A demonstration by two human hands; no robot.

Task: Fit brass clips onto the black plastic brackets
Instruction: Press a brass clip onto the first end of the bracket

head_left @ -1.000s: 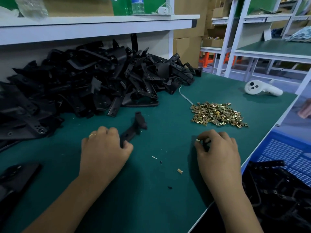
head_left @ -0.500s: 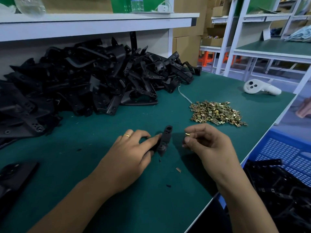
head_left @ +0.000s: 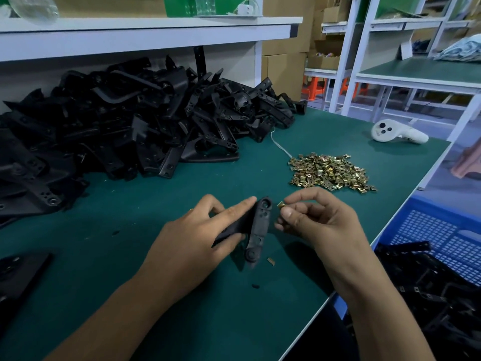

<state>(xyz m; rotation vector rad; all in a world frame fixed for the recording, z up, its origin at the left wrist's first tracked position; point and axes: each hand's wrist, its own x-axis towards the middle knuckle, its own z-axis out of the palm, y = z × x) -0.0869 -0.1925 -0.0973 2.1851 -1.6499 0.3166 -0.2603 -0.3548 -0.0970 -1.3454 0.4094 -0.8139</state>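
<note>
Bracket: black plastic, elongated, round bosses with holes at both ends, held just above the green surface, near its front edge. We see the left hand gripping it from the left, index finger stretched along its top. Right hand pinches a small brass clip between thumb and forefinger, just beside the bracket's upper end, not yet touching. Clip pile lies behind; bracket heap back left.

black bracket tilted above mat | brass clip just beside its top end
</note>
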